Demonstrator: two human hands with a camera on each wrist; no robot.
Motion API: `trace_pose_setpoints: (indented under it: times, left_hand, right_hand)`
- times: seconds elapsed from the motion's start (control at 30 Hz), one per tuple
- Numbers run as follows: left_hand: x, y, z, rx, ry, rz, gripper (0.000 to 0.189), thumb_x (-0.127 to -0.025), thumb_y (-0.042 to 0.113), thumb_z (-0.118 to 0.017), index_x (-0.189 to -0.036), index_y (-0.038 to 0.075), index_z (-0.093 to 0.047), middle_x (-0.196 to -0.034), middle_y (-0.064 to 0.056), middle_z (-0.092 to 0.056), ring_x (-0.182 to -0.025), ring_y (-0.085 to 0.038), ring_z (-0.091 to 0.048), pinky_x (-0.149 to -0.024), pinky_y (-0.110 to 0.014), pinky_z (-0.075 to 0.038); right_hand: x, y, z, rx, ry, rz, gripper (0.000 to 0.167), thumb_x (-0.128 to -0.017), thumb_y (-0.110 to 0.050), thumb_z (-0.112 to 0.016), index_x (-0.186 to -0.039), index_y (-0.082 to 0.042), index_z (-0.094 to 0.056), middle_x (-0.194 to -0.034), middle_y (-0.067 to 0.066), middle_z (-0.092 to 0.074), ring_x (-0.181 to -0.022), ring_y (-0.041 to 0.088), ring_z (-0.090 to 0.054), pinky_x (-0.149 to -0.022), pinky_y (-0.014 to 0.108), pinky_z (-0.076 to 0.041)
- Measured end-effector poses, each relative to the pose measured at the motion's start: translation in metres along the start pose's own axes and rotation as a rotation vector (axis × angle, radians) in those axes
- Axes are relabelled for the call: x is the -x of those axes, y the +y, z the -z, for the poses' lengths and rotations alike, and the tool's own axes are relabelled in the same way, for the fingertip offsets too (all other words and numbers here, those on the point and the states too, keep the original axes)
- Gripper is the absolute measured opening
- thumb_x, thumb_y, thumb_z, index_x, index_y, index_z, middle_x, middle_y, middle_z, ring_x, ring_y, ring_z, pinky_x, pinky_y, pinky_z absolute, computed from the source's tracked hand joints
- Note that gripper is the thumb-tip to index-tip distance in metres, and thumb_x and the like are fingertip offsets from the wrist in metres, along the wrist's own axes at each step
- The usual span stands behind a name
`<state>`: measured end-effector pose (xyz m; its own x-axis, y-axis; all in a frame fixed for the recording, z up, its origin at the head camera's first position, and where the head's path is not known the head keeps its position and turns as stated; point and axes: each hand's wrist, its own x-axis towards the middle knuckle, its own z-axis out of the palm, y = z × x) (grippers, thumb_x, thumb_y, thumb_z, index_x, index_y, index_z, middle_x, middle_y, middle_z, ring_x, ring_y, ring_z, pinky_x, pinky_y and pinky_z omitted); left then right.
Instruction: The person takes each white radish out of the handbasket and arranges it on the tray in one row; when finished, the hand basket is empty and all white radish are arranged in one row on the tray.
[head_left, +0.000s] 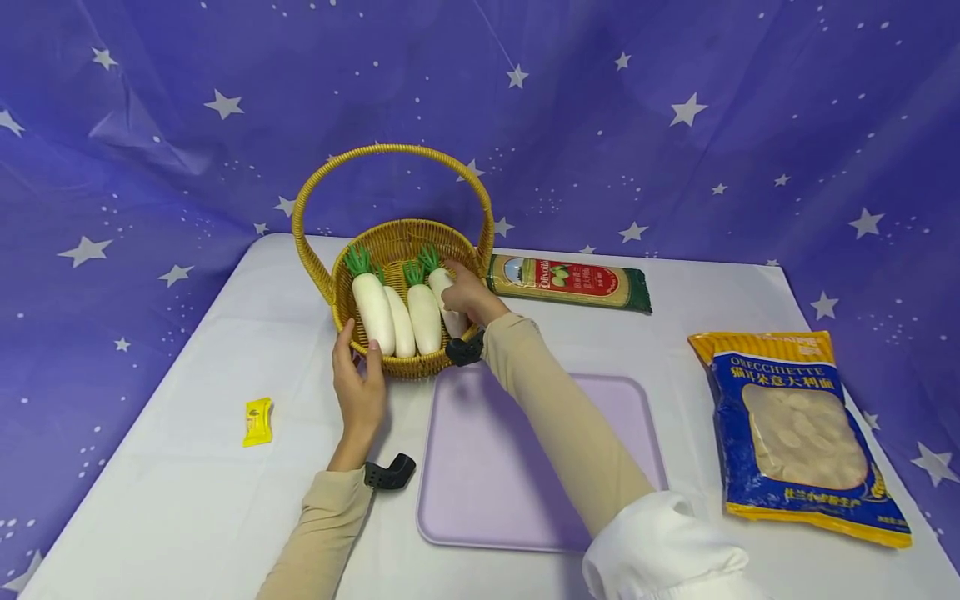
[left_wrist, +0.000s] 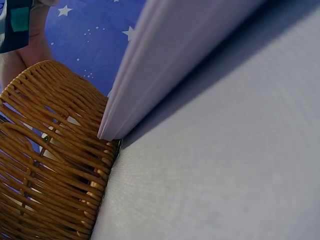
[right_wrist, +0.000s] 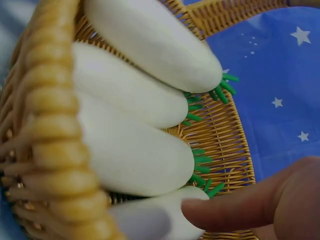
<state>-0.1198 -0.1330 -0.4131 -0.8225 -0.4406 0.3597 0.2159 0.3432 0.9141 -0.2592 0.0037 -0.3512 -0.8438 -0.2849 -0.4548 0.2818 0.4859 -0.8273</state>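
Okay so the right grip (head_left: 468, 296) is pinching the rightmost white radish (head_left: 438, 283), thumb right on its side. That one's lying in the wicker basket (head_left: 412, 368) beside three other radishes (head_left: 372, 308). Left grip (head_left: 362, 402) is loose, fingers spread against the basket's front-left rim. Lilac tray (head_left: 480, 500) sits just in front, on the white-covered counter (head_left: 187, 500).

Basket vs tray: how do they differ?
The basket is woven and golden brown; the tray is smooth and lilac.
The basket has a tall arched handle; the tray shows none.
The basket holds four white radishes and sits farther back; the tray lies nearer the camera.
Both rest on the white table.
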Motion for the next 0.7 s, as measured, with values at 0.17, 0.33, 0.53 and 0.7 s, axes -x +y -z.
trace_pose_setpoints:
  times: [0.17,0.33,0.53,0.7]
  left_hand:
    - [-0.001,0.000,-0.001,-0.002,0.017,-0.014,0.045,-0.091,0.005,-0.046,-0.133,-0.005,-0.037,-0.134,-0.028,-0.038,-0.112,-0.043,-0.041,-0.093,-0.052,-0.037]
    - [-0.001,0.001,0.001,-0.002,0.022,-0.014,0.045,-0.091,0.005,-0.047,-0.133,-0.004,-0.037,-0.134,-0.026,-0.037,-0.117,-0.042,-0.040,-0.094,-0.053,-0.037]
    - [-0.001,0.002,0.001,-0.006,0.013,-0.007,0.045,-0.090,0.005,-0.046,-0.133,-0.004,-0.037,-0.135,-0.025,-0.037,-0.119,-0.041,-0.040,-0.095,-0.052,-0.037]
    - [-0.001,0.002,0.001,-0.002,0.010,-0.005,0.045,-0.090,0.006,-0.047,-0.134,-0.004,-0.037,-0.135,-0.026,-0.037,-0.117,-0.041,-0.041,-0.095,-0.051,-0.037]
  right_hand:
    - [-0.001,0.001,0.000,0.059,-0.015,0.023,0.079,-0.081,0.009,-0.048,-0.145,-0.026,-0.018,-0.150,0.008,-0.018,-0.117,0.027,-0.037,-0.064,0.032,-0.036]
    - [-0.001,0.002,0.002,-0.033,-0.052,0.045,0.076,-0.082,0.008,-0.049,-0.144,-0.025,-0.022,-0.149,0.011,-0.020,-0.125,0.029,-0.036,-0.070,0.032,-0.043]
    - [-0.002,0.004,0.009,-0.072,-0.122,0.037,0.064,-0.087,0.002,-0.050,-0.141,-0.026,-0.032,-0.151,0.006,-0.019,-0.129,0.025,-0.033,-0.074,0.031,-0.043]
    - [-0.004,0.008,0.014,-0.065,-0.184,0.030,0.051,-0.090,-0.002,-0.047,-0.138,-0.020,-0.040,-0.149,0.001,-0.026,-0.106,0.017,-0.045,-0.069,0.029,-0.040]
